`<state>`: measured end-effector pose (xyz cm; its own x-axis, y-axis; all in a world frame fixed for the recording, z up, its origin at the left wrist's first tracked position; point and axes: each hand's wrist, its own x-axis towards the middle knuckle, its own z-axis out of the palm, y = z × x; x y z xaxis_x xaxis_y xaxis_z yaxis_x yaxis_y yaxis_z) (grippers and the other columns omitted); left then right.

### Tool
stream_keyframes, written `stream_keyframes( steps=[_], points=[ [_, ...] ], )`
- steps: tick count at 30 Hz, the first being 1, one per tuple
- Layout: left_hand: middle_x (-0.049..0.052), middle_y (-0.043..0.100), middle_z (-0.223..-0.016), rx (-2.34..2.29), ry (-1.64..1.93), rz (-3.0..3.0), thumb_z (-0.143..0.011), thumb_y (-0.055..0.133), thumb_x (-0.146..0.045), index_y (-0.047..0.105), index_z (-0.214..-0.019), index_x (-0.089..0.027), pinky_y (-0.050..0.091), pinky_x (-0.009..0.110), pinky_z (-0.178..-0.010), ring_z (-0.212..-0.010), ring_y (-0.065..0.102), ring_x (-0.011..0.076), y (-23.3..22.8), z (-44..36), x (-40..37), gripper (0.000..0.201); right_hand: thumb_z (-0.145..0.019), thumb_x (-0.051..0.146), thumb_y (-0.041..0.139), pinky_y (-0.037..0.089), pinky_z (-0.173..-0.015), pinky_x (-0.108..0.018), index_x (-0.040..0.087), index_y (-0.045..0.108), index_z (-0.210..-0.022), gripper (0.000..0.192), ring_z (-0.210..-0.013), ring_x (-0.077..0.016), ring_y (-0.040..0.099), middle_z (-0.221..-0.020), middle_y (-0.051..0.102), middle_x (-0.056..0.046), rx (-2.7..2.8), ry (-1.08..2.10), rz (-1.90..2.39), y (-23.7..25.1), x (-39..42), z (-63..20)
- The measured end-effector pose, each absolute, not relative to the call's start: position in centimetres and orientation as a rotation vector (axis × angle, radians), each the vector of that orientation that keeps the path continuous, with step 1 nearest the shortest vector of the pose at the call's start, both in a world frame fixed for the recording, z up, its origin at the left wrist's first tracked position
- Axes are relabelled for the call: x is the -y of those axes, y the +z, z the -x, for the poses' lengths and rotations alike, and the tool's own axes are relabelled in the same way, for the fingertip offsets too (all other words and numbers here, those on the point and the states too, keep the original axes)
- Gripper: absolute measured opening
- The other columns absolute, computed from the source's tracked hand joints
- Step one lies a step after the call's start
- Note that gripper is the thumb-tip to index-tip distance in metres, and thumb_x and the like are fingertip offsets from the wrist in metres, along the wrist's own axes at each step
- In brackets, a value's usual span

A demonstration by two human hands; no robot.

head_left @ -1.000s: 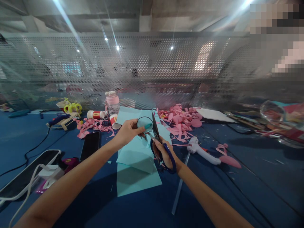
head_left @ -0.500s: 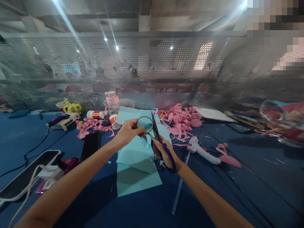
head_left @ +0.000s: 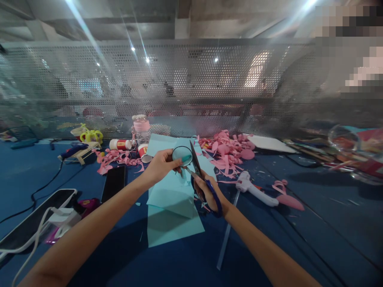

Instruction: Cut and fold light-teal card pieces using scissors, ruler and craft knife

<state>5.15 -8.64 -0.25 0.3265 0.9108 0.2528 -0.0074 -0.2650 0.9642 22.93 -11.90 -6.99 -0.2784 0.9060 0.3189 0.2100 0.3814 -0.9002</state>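
Note:
My left hand [head_left: 161, 165] pinches a small round piece of light blue paper [head_left: 182, 154] and holds it up above the table. My right hand [head_left: 206, 193] grips blue-handled scissors [head_left: 199, 173] whose blades are apart at the right edge of that round piece. Under both hands lie light blue paper sheets [head_left: 172, 207] on the dark blue table [head_left: 299, 239].
Pink paper scraps [head_left: 227, 151] pile up behind the sheets. A white glue gun [head_left: 254, 189] and a glue stick [head_left: 226, 235] lie to the right, a black phone [head_left: 113, 183] and a tablet with white cables [head_left: 36, 219] to the left. Bottles and cups [head_left: 140, 133] stand by a perforated metal screen [head_left: 191, 87].
Almost nothing moved. The scissors' blades have shifted slightly along the round paper's edge; both hands stay in place.

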Motion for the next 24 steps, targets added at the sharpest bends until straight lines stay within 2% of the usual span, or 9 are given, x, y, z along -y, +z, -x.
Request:
stream_keyframes(
  steps=[12,18,24],
  points=[
    [-0.001,0.061,-0.055,-0.836,1.124,-1.542,-0.051,0.080,-0.038,0.058,-0.065,-0.012,0.044,0.020,-0.046,-0.044,0.052,0.0069,-0.1,-5.1,8.6,0.037,-0.086,0.053,0.040,0.028,-0.035,-0.021,0.020,0.043,-0.075,0.035,-0.034,-0.0058,0.034,-0.044,0.038,0.008,1.722,0.960,1.000,-6.8,12.0,-22.9],
    [0.000,0.060,-0.055,-0.880,1.088,-1.593,-0.054,0.078,-0.041,0.057,-0.065,-0.012,0.040,0.019,-0.044,-0.043,0.049,0.0063,0.3,-4.8,8.5,0.037,-0.085,0.053,0.041,0.027,-0.035,-0.020,0.020,0.042,-0.075,0.035,-0.033,-0.0053,0.032,-0.043,0.036,0.010,1.715,0.973,1.022,-6.6,12.1,-22.9],
    [0.000,0.059,-0.055,-0.873,1.029,-1.643,-0.057,0.076,-0.041,0.057,-0.064,-0.012,0.038,0.019,-0.043,-0.043,0.047,0.0058,0.7,-4.5,8.6,0.035,-0.086,0.050,0.042,0.028,-0.034,-0.019,0.019,0.046,-0.085,0.031,-0.034,-0.0058,0.033,-0.042,0.038,0.010,1.749,0.990,0.995,-5.9,12.2,-22.9]
  ],
)
